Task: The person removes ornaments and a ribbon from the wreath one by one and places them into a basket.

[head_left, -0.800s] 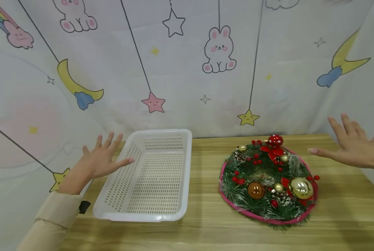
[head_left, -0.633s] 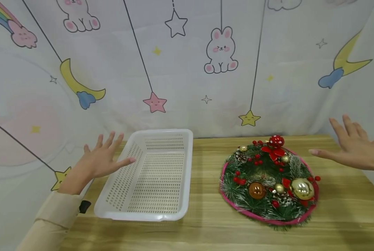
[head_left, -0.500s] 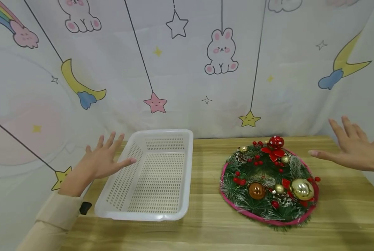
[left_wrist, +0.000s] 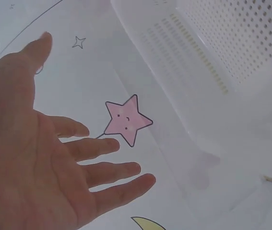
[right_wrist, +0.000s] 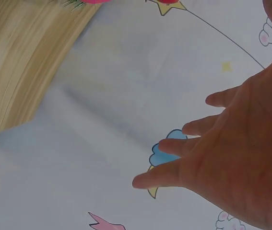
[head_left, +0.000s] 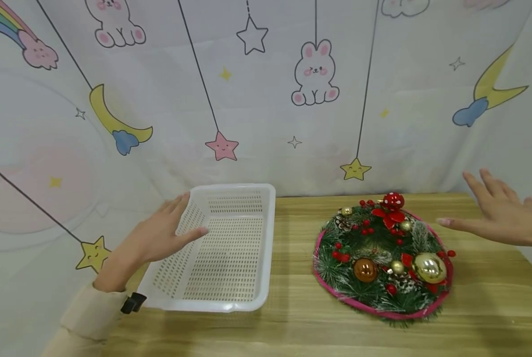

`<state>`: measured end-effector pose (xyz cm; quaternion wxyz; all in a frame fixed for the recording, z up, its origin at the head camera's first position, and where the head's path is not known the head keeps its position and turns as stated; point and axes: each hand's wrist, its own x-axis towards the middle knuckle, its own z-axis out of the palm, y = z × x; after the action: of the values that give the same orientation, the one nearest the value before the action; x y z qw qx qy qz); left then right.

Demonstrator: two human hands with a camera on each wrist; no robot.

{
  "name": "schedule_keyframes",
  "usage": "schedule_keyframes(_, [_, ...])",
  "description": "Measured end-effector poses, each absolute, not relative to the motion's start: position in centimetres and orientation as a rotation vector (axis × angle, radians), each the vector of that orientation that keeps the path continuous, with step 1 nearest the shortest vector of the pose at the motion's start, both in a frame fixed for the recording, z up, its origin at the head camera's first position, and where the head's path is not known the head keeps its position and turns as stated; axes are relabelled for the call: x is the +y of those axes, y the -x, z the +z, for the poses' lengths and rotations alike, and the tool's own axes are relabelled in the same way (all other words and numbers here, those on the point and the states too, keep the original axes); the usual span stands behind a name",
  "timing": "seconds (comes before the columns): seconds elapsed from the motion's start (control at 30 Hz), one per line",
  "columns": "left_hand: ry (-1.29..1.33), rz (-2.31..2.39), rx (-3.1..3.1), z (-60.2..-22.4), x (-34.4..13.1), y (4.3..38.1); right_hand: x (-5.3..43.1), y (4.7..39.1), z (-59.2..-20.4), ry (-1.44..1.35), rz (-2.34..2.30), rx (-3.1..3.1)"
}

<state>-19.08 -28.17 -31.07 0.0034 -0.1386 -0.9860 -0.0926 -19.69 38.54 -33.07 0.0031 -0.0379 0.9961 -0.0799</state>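
A person's left hand [head_left: 158, 233] is spread, fingers straight and thumb apart, holding nothing; in the head view it overlaps the nine o'clock rim of a white, rectangular, perforated plastic basket [head_left: 225, 263]. The right hand [head_left: 500, 210] is likewise spread and holds nothing, its thumb pointing toward nine o'clock. It is nearest a round, green, artificial-pine Christmas wreath [head_left: 373, 255] edged in pink, and lies apart from it toward two o'clock. The wreath and basket sit on a wood-grain table [head_left: 292, 297], the basket at the wreath's nine o'clock. On the wreath, a shiny red white-dotted ornament [head_left: 393, 201] sits near twelve, a large glossy gold ball [head_left: 429, 267] between three and four, and a copper-coloured ball [head_left: 365, 270] toward eight.
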Motion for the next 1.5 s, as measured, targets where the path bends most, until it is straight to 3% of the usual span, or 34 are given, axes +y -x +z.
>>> schedule_keyframes(0.77, [0.664,-0.695,-3.059,-30.4,-22.8,17.0,36.3,17.6,-33.6,0.352,-0.249,3.161])
schedule_keyframes(1.5, [0.906,-0.748,-2.977,-29.7,-18.0,16.3,32.6,14.7,-34.5,0.465,-0.340,3.090])
